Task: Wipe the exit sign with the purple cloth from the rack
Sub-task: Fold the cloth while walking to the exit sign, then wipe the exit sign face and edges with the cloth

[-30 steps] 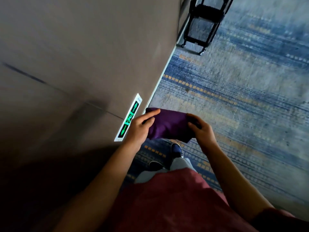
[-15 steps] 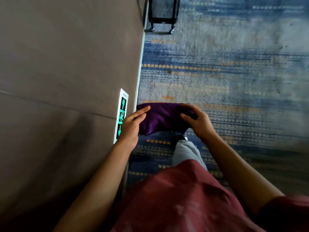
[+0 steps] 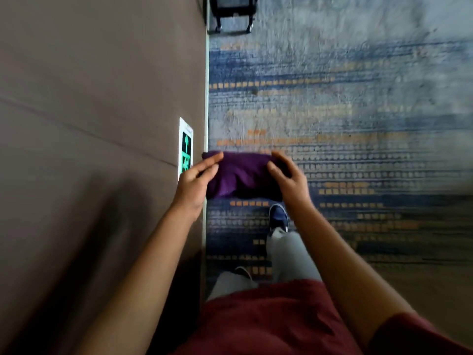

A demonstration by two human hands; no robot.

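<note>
Purple cloth (image 3: pixel 243 175) clamped between left hand (image 3: pixel 195 183) and right hand (image 3: pixel 288 178), left hand overlapping exit sign (image 3: pixel 186 146).

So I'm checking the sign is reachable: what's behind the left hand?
The left hand covers the lower part of the exit sign on the wall; only its upper arrow and middle show. The purple cloth is apart from the sign.

head view | steep downward look | hands (image 3: pixel 240 180) close | one view only
</note>
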